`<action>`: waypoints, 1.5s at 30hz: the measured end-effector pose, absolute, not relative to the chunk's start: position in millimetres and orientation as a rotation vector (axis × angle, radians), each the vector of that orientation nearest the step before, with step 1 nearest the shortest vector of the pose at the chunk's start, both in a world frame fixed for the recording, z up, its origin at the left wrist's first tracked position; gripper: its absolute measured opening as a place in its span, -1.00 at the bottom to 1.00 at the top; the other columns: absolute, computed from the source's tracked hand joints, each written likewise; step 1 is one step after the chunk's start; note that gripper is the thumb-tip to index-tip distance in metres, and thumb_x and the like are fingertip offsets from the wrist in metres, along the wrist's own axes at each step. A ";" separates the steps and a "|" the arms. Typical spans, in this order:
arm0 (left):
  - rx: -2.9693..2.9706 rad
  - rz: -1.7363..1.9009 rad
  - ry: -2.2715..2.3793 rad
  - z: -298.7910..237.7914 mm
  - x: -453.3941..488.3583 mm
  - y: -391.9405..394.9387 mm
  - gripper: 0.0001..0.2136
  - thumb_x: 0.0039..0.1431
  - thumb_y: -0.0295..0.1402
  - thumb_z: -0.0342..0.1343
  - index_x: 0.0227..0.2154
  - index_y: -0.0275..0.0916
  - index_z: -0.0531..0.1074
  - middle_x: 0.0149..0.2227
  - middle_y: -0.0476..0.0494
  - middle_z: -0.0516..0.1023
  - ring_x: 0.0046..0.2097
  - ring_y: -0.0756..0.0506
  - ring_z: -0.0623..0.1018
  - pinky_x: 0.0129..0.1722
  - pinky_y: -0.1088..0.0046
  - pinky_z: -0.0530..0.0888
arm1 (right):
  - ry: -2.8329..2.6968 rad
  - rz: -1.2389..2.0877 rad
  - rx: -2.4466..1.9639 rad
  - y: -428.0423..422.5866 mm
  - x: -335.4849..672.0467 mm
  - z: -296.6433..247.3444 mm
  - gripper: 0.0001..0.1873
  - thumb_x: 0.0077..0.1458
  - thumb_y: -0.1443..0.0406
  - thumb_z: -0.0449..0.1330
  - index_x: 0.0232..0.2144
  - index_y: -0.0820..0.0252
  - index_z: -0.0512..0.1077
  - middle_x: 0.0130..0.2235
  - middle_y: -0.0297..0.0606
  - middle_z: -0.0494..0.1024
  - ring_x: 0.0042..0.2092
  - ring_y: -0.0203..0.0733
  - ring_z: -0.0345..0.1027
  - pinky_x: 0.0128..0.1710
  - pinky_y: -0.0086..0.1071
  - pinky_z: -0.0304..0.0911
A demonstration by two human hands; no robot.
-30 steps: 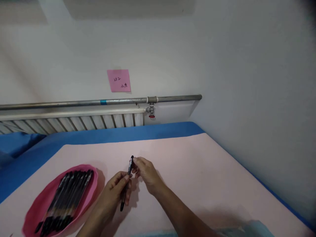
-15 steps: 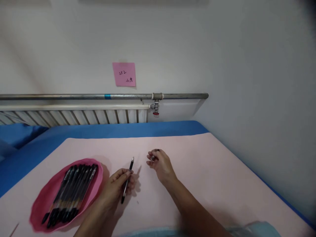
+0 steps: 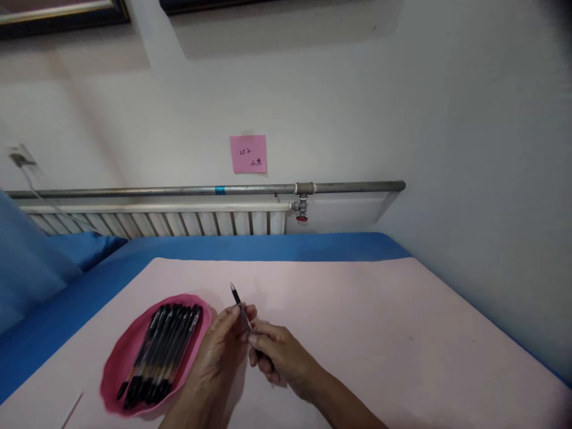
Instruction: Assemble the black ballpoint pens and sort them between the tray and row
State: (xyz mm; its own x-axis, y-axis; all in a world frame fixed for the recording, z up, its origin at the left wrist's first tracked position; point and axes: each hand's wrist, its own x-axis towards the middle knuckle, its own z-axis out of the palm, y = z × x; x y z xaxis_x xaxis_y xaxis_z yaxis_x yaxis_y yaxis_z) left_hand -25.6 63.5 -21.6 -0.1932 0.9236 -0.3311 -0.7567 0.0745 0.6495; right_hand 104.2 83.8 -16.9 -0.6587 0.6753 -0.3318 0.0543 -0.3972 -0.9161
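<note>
A black gel pen [image 3: 236, 296] slants up and to the left between my hands, its bare silver tip pointing away from me. My left hand [image 3: 223, 336] is closed around the middle of the barrel, thumb on top. At the lower end, my right hand [image 3: 279, 354] pinches the pen's tail with thumb and fingers. Its curled fingers hide that end, and I cannot tell whether a cap is inside them. Left of my left hand, a pink scalloped tray [image 3: 111, 378] holds several capped black pens [image 3: 163, 351] lying side by side.
A pink sheet [image 3: 357, 322] covers the blue surface [image 3: 308, 245]. A thin white stick [image 3: 71, 410] lies at the lower left. Behind are a radiator [image 3: 192, 222], a pipe with a red valve [image 3: 302, 218], and a wall with a pink note [image 3: 248, 154].
My right hand has come down and left to the pen's tail end. The pen, held in my left hand, now leans left instead of right. The view has shifted up and left.
</note>
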 end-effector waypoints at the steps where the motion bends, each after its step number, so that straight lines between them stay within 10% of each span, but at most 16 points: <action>1: 0.241 1.545 0.870 -18.8 -29.1 63.8 -0.87 -0.02 -0.35 0.14 -0.37 -0.27 0.45 -0.34 -0.17 0.56 -0.26 -0.07 0.53 -0.31 0.44 0.45 | -1.397 2.159 -0.991 84.8 106.4 -15.0 -0.79 -0.02 0.20 0.06 -0.35 0.20 0.35 -0.57 -0.44 0.34 -0.68 -0.51 0.01 -0.72 -0.59 -0.15; 45: 0.351 1.711 0.940 -5.3 -56.9 54.9 -0.83 -0.07 -0.33 0.19 -0.40 -0.31 0.47 -0.37 -0.15 0.54 -0.32 -0.06 0.53 -0.30 0.40 0.45 | -1.612 2.182 -1.021 77.4 102.8 -4.4 -0.89 -0.04 0.28 0.03 -0.44 0.20 0.31 -0.62 -0.48 0.36 -0.73 -0.52 -0.02 -0.76 -0.57 -0.19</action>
